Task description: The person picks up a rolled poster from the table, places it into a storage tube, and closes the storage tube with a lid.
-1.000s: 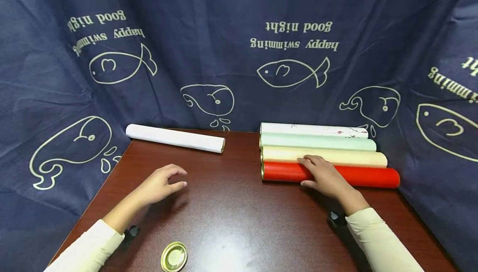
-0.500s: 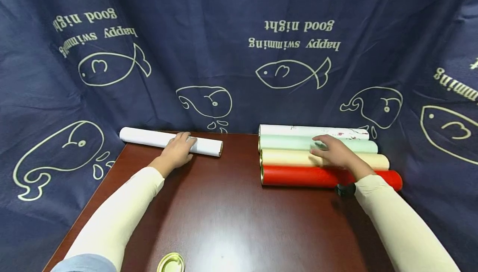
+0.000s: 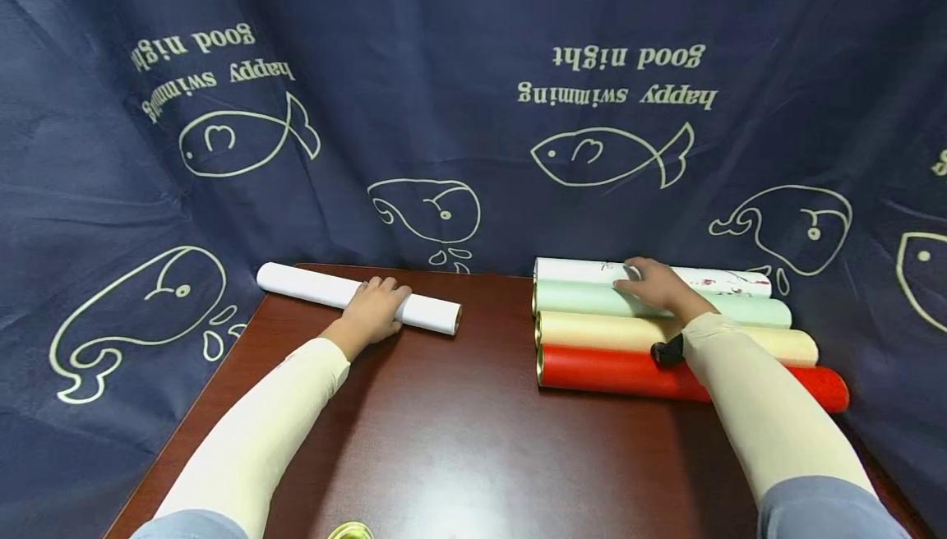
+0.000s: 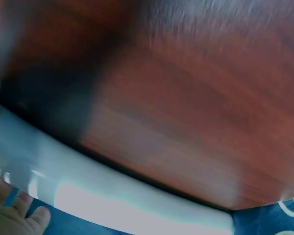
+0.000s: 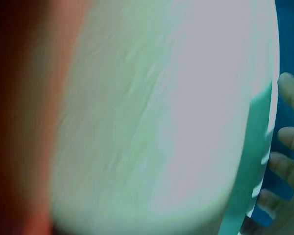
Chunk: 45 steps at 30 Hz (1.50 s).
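Observation:
My left hand grips a plain white tube near its right half at the back left of the table; in the left wrist view, fingertips lie along its far side. On the right, four tubes lie side by side: white with a dark and red print, pale green, cream and red. My right hand is over the printed white tube, fingers spread along its far edge, the thumb towards the green tube.
A gold metal lid lies at the front edge of the view, partly cut off. A dark blue curtain with fish and whale drawings hangs behind and beside the brown table.
My left hand has reached forward to the plain white tube and gripped it; its right end has come slightly nearer. My right hand has moved from the red tube back to the printed white one.

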### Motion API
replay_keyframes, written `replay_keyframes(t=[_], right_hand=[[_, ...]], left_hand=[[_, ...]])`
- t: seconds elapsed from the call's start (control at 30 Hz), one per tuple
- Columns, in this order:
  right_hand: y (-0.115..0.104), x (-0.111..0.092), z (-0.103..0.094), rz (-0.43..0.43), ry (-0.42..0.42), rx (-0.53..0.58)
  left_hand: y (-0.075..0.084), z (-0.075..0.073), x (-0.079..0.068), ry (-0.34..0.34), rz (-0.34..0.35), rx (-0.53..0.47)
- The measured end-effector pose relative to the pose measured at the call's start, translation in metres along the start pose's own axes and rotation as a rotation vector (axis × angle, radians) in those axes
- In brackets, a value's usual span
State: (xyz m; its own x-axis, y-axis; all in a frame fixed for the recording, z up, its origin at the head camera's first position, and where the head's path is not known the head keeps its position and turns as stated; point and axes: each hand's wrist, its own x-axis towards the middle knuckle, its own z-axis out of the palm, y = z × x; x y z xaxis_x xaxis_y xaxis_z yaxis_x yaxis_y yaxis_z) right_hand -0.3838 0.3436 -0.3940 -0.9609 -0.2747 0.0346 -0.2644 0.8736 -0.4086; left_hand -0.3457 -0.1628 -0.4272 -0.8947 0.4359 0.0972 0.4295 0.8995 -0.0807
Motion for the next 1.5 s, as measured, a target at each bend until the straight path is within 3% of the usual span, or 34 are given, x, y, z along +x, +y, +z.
replay_keyframes(t=[0.2, 0.43, 0.6, 0.73, 0.97, 1.23, 1.5], right_hand=[[-0.021, 0.017, 0.009, -0.012, -0.032, -0.05], [-0.061, 0.042, 0.024, -0.014, -0.15, -0.039], [-0.083, 0.055, 0.025, -0.031, -0.13, -0.069], [-0.1, 0.064, 0.027, -0.034, -0.113, -0.082], [-0.132, 0.072, 0.046, 0.018, -0.186, -0.157], [-0.163, 0.082, 0.07, -0.045, -0.207, -0.298], [-0.186, 0.089, 0.094, -0.05, -0.169, -0.364]], left_hand=[[0.017, -0.008, -0.027, -0.036, 0.018, 0.06], [0.015, -0.023, -0.065, -0.076, 0.201, 0.093], [0.008, -0.034, -0.072, -0.035, 0.257, 0.063], [0.004, -0.034, -0.073, -0.001, 0.272, 0.054], [0.014, -0.021, -0.088, 0.025, 0.253, -0.151], [0.022, -0.019, -0.116, -0.069, 0.185, -0.266], [0.02, -0.011, -0.135, 0.035, 0.223, -0.208]])
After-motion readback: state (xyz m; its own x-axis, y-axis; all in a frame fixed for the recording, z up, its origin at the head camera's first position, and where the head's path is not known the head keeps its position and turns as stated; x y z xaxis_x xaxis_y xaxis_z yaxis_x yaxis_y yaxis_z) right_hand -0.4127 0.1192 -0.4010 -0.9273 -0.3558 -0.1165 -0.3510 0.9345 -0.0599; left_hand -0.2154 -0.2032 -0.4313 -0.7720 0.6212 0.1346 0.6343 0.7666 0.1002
